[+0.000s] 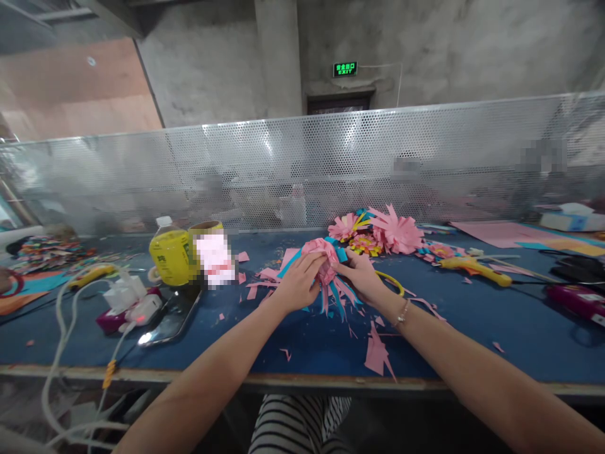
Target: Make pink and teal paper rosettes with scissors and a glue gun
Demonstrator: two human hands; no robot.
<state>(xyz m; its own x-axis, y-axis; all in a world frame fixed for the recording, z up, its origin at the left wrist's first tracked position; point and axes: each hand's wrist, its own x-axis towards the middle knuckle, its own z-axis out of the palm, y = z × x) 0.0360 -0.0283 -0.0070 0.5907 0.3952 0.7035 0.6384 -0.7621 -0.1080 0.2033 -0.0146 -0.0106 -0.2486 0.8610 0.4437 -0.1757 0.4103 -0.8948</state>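
Observation:
A pink and blue paper flower (327, 270) is between my two hands, just above the blue table. My left hand (299, 282) curls over its left side, with the fingertips on the pink centre. From the right, my right hand (363, 275) grips the edge of the same flower with thumb and fingers. Blue and pink fringed strips hang below it. Some fingertips are hidden behind the paper. Scissors with a yellow handle (391, 284) lie partly covered by my right hand. Pink paper scraps (377, 353) are scattered around.
Finished-looking paper flowers (396, 231) sit behind my right hand. A yellow glue gun (475, 270) lies to the right. On the left are a yellow-labelled bottle (171, 255), a dark phone (172, 318) and a power strip (113, 320) with white cables. A perforated metal screen (265, 170) borders the table.

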